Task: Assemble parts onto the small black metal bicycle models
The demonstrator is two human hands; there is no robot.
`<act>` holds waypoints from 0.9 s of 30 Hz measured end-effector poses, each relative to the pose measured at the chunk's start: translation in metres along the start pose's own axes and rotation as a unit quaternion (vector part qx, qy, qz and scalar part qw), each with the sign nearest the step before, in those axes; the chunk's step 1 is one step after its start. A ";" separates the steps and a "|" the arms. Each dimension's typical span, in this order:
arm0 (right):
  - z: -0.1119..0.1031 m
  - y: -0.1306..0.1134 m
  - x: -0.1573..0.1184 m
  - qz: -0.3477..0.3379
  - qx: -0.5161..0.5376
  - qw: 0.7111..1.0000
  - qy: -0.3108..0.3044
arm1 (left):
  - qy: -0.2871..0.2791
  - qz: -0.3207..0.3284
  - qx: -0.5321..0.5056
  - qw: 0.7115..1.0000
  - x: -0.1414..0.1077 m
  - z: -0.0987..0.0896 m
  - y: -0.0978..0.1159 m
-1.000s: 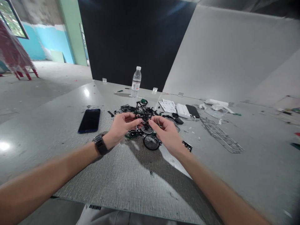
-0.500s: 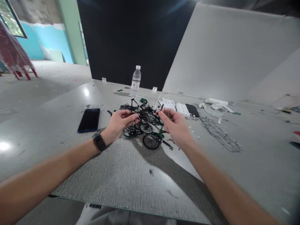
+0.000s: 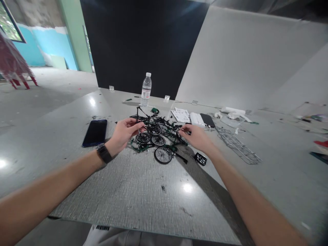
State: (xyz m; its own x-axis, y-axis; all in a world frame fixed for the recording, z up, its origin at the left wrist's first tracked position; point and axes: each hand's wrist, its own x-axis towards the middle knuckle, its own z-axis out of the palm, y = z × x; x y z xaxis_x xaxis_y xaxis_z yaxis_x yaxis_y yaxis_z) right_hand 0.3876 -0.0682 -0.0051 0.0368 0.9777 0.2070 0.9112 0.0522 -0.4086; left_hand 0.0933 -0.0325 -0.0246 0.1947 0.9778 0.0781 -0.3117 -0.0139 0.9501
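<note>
My left hand (image 3: 126,132), with a watch on its wrist, pinches a thin black model bicycle frame (image 3: 138,118) that stands up above the fingers. My right hand (image 3: 196,136) reaches into the right side of a pile of small black and green bicycle parts (image 3: 162,130). Its fingertips are pressed together there, and what they hold, if anything, cannot be made out. In front of the pile lies a spoked wheel (image 3: 163,155) with a dark bar beside it. A small black tray-like piece (image 3: 200,159) rests below my right wrist.
A phone (image 3: 94,133) lies left of the pile. Behind stand a water bottle (image 3: 146,89) and a black panel (image 3: 143,41). To the right are printed sheets (image 3: 180,115), a white box-shaped thing (image 3: 197,120) and a grey parts sprue (image 3: 238,145). The table's near edge (image 3: 123,225) crosses below.
My right hand has lowered onto the pile's right side, and the thin dark piece at its fingertips no longer shows. The black tray-like piece has come into sight. My left hand still holds the frame.
</note>
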 end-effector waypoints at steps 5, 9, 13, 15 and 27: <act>0.008 -0.011 -0.004 -0.045 -0.031 0.998 -0.014 | -0.003 -0.006 0.015 1.000 -0.002 0.001 0.003; 0.016 -0.016 -0.006 -0.078 -0.053 0.994 -0.052 | -0.004 -0.003 0.015 1.000 -0.002 0.001 0.002; 0.016 -0.012 -0.005 -0.063 -0.045 0.996 -0.051 | -0.007 0.004 0.016 1.000 -0.002 0.001 0.001; 0.014 -0.010 -0.004 -0.060 -0.047 0.996 -0.047 | -0.007 0.002 0.016 1.000 -0.002 0.001 0.002; 0.009 -0.006 -0.004 -0.048 -0.034 0.998 -0.025 | 0.000 0.004 0.021 1.000 -0.003 0.004 0.004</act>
State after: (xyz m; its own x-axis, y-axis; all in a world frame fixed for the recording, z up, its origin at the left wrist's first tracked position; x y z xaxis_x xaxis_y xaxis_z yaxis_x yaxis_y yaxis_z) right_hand 0.3787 -0.0708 -0.0115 -0.0716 0.9780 0.1961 0.9353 0.1342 -0.3274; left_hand 0.0947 -0.0364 -0.0198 0.1912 0.9778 0.0862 -0.2732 -0.0313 0.9614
